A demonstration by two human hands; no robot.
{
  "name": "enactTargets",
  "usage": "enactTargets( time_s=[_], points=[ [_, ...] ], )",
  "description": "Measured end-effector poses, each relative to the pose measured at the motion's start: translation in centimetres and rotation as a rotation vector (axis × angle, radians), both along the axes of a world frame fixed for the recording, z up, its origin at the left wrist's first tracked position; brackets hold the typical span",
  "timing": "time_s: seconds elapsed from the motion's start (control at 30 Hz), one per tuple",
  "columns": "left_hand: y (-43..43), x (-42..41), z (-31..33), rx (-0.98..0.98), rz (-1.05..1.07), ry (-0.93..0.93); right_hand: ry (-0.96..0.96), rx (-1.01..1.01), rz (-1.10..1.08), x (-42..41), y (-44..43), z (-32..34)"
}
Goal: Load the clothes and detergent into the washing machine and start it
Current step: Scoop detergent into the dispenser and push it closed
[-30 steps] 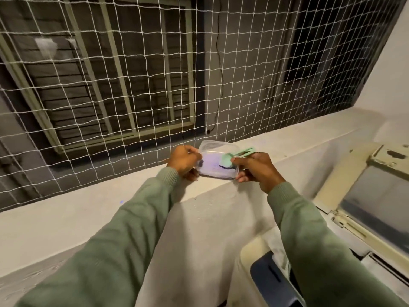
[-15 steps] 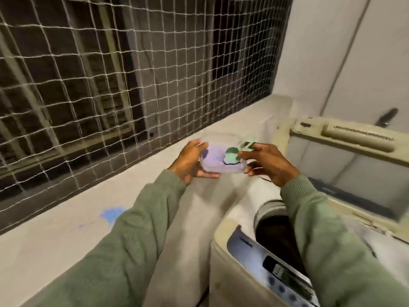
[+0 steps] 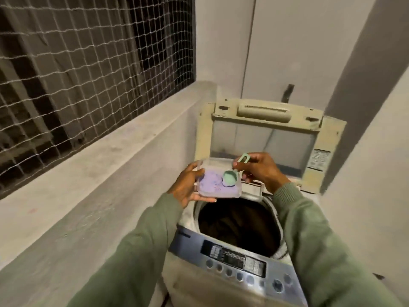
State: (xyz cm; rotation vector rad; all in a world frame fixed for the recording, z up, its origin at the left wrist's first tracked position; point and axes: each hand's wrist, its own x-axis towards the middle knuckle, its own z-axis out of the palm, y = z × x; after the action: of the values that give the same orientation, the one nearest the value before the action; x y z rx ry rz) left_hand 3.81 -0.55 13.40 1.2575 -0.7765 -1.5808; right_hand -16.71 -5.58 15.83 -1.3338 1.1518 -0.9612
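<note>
Pinching hand: the right hand (image 3: 259, 171) grips the handle end of the green scoop (image 3: 230, 178) between thumb and curled fingers.
Scoop axis: the handle runs up and away from the bowl, toward the raised lid (image 3: 263, 147). The bowl is the low end, down and to the left of the grip, sitting in the powder (blur hides whether it is filled).
Tub: the clear detergent tub (image 3: 232, 194) holds lilac powder and sits roughly level. The left hand (image 3: 188, 185) grips its near-left side, thumb at the rim and fingers under the base.
Drum: the drum opening (image 3: 239, 224) of the washing machine (image 3: 199, 289) lies just below the tub and nearer the person. The tub hangs over its far rim.
Load: the drum is dark inside. There is probably cloth in it, with a striped piece (image 3: 280, 251) at the right rim, though I cannot be sure.
Coming move: as I judge it, the right hand lifts the bowl over the tub wall, draws it toward the body and tips it above the opening. It is a short path, and the bowl should stay level until it is past the wall.
Panel: the control panel (image 3: 234, 260) sits at the near edge, with no hand on it.
</note>
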Motion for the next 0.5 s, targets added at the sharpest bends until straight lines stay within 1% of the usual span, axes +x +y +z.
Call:
enactTargets(
  time_s=[0.23,0.37,0.5],
  points=[
    [-4.5,-5.8,-4.1,0.067,-0.023,0.015,-0.037,0.009,-0.073,-5.7,-2.9,-1.5],
    [-6.3,-8.1,-6.2,0.124,-0.032,0.033,0.019,-0.008,-0.104,-7.2,-3.8,-3.8],
    [-7.9,-9.7,-7.1,0.177,-0.076,0.038,0.120,-0.036,-0.061,-8.0,-4.4,-6.0]
  ],
)
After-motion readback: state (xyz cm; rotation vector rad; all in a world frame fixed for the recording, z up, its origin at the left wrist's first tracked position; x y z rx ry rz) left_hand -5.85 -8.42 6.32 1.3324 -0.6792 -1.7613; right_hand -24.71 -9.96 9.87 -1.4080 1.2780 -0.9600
